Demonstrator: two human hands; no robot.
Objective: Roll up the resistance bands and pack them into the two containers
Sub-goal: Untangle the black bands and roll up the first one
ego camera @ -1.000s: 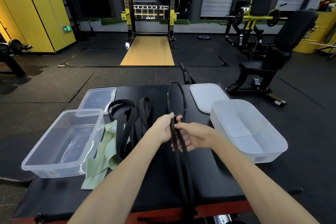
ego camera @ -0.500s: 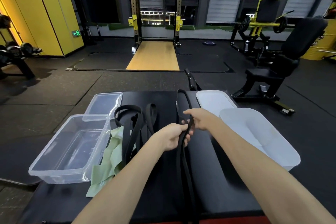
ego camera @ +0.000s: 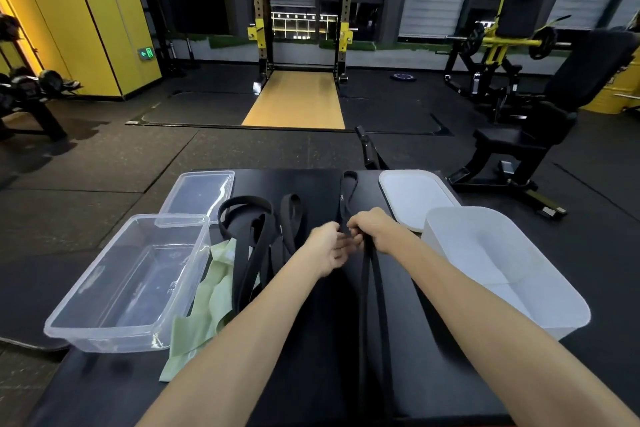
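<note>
A long black resistance band (ego camera: 367, 291) lies lengthwise down the middle of the black table (ego camera: 426, 350), its far loop near the back edge. My left hand (ego camera: 327, 246) and my right hand (ego camera: 372, 229) meet on it, both pinching the band close together. Other black bands (ego camera: 251, 246) lie in a loose heap to the left, over a pale green band (ego camera: 204, 309). A clear plastic container (ego camera: 128, 284) stands at the left, a white container (ego camera: 498, 264) at the right, both with nothing inside.
A clear lid (ego camera: 201, 194) lies behind the clear container and a white lid (ego camera: 412, 194) behind the white one. Gym machines, a squat rack and dark floor surround the table. The held band's near end runs off the front edge.
My right hand has drawn back from the band's far loop to meet my left hand. Both hands now grip the band at one spot. The camera has tilted slightly.
</note>
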